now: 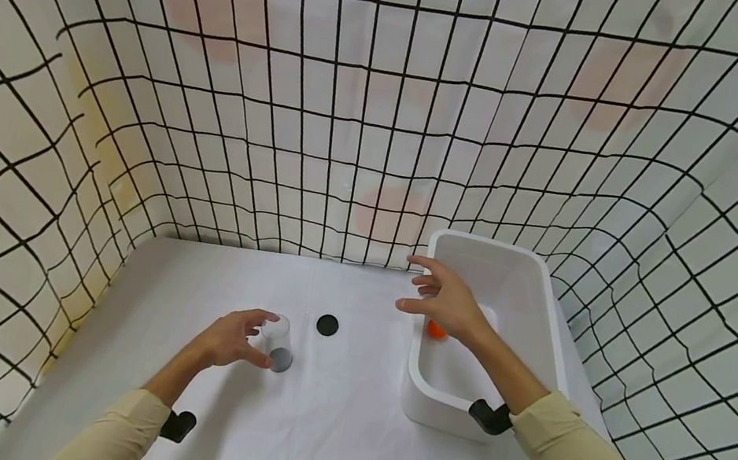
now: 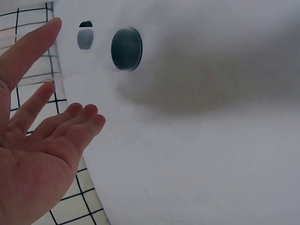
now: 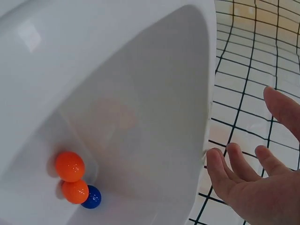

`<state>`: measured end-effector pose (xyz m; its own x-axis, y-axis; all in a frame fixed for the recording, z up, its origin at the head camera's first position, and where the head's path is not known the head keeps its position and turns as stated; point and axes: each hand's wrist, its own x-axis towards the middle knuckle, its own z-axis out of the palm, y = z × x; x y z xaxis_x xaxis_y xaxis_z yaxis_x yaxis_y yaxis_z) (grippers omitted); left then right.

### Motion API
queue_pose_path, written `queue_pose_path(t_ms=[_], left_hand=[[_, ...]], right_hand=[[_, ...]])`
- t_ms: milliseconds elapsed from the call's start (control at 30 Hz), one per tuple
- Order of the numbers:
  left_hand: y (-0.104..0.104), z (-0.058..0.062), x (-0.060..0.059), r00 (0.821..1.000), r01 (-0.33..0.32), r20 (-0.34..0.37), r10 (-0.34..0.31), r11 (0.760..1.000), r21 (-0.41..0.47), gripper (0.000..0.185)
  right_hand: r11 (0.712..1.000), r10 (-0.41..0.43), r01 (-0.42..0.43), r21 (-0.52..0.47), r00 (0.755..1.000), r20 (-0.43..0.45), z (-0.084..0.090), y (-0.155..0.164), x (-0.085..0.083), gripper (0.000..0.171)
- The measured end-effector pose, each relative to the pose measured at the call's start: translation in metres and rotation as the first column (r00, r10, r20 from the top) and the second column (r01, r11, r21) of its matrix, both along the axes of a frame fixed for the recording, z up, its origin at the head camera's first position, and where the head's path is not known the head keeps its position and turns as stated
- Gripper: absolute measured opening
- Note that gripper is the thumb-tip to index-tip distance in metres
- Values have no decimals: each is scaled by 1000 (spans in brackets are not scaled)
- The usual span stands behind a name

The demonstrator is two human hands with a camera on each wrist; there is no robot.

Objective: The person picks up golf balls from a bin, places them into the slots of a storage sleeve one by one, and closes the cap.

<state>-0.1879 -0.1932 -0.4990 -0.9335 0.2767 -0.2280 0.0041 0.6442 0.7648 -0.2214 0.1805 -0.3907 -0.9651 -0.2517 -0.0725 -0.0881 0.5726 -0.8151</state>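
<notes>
A small clear cup (image 1: 276, 337) with a grey bottom (image 2: 126, 49) stands on the white table (image 1: 340, 424). My left hand (image 1: 258, 337) curves around its left side; in the left wrist view the left hand (image 2: 70, 70) has relaxed fingers that are apart from the cup. A black disc (image 1: 327, 325) lies just beyond the cup. My right hand (image 1: 414, 284) hovers with spread fingers over the left rim of a white tub (image 1: 547, 304). The tub (image 3: 140, 70) holds two orange balls (image 3: 70, 166) and a blue ball (image 3: 92, 198).
Grid-patterned white sheets (image 1: 357, 117) wall the table on the left, back and right. The tub stands at the right, close to the right wall. Bare tabletop lies in front of the cup.
</notes>
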Motion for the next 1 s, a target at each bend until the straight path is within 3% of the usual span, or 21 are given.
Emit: queue_pose_path(t_ms=[167, 600, 767, 1000], left_hand=[[2, -9, -2, 1000, -27, 11, 27, 999, 31, 69], [10, -12, -1, 998, -68, 4, 67, 997, 41, 45], [10, -10, -2, 997, -79, -3, 80, 996, 29, 39], [10, 3, -6, 997, -75, -27, 75, 997, 13, 41]], right_hand=[[1000, 14, -14, -22, 1000, -8, 1, -5, 1, 79], [999, 32, -31, -41, 999, 28, -3, -15, 5, 77], [1000, 10, -11, 8, 1000, 20, 0, -10, 6, 77], [999, -32, 32, 10, 999, 20, 6, 1, 0, 77]])
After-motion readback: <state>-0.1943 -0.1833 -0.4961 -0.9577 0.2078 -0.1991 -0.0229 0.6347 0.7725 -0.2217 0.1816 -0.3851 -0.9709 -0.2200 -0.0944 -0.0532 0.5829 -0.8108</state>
